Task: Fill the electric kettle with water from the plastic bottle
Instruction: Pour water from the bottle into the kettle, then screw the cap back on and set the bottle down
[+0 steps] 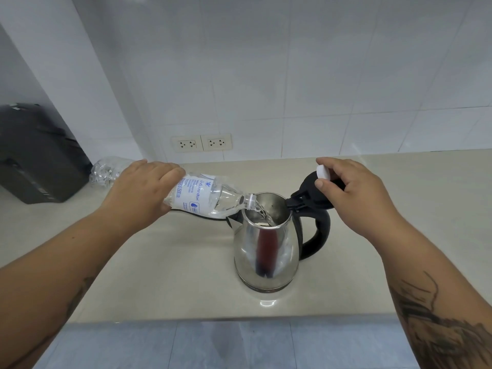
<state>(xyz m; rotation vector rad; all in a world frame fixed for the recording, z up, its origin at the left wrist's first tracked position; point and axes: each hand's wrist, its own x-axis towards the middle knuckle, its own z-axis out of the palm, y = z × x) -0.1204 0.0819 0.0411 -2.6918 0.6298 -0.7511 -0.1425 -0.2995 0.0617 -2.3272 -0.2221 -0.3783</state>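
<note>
Pouring: bottle [202, 198] tilted into open kettle [266, 243], water running
Left grip [141, 193]: wrapped round bottle
Right grip [346, 187]: pinching white cap [323, 172], holding lid [310, 194] up

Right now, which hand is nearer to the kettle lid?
The right hand. It is touching the open lid and holds the white cap. The left hand is far to the left, gripping the bottle over the kettle.

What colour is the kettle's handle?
Black; the kettle body is shiny steel. The handle shows clearly in the head view.
</note>
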